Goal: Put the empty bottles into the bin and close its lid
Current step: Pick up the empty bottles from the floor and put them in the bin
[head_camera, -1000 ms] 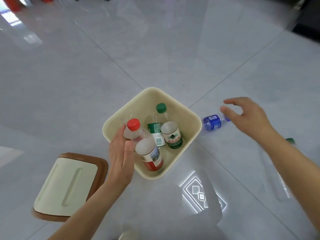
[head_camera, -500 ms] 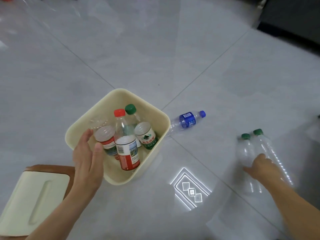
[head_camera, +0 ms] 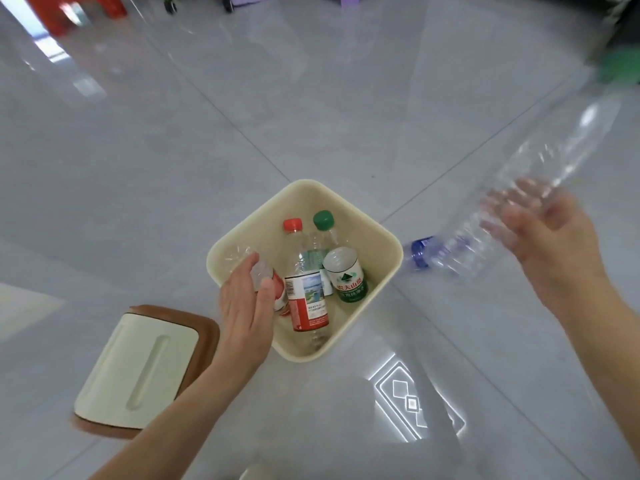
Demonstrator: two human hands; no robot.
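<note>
A cream square bin (head_camera: 382,252) stands open on the grey floor. It holds several empty bottles, among them a red-capped one (head_camera: 306,296), a green-capped one (head_camera: 323,221) and a green-labelled one (head_camera: 346,277). My left hand (head_camera: 246,306) rests with spread fingers over the bin's near-left rim, touching a red-labelled bottle (head_camera: 278,292). Raised to the right of the bin, my right hand (head_camera: 550,244) grips a clear, blurred bottle with a green cap (head_camera: 561,143). A blue-labelled bottle (head_camera: 420,254) lies on the floor against the bin's right side. The cream and brown lid (head_camera: 138,368) lies at lower left.
The floor is glossy grey tile with a bright light reflection (head_camera: 412,400) in front of the bin. A red stool (head_camera: 76,8) and chair wheels (head_camera: 169,6) stand far off at the top left.
My left hand let go of the red-capped bottle, which now stands in the bin. My right hand reached to the clear bottles on the floor at right and lifted one up.
</note>
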